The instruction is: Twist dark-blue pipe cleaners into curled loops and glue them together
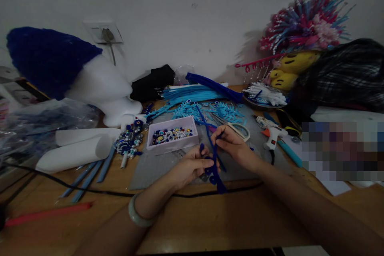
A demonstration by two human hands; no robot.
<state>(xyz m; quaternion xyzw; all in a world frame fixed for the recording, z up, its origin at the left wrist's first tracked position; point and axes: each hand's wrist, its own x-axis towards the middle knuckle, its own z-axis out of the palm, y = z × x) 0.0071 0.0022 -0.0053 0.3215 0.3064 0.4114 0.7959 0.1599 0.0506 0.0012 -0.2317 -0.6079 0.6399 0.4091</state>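
Note:
My left hand (189, 167) pinches a dark blue fuzzy pipe-cleaner piece (221, 187) between thumb and fingers, its wider end hanging below the hand. The upper part of the same piece is gripped by the fingertips of my right hand (232, 145). Small rounded blue loops show beside my left fingers; how they join is too dark to tell. Both hands are above a grey mat (150, 174). Behind them lies a loose dark blue stem (204, 119). Scissors (243, 131) with pale handles rest just beyond my right hand.
A white box (174, 145) of mixed beads stands left of my hands. Light blue stems (192, 94) lie at the back. A glue gun (272, 135) sits right. A black cable (120, 194) crosses the table's front. A white foam head (102, 82) with blue covering stands left.

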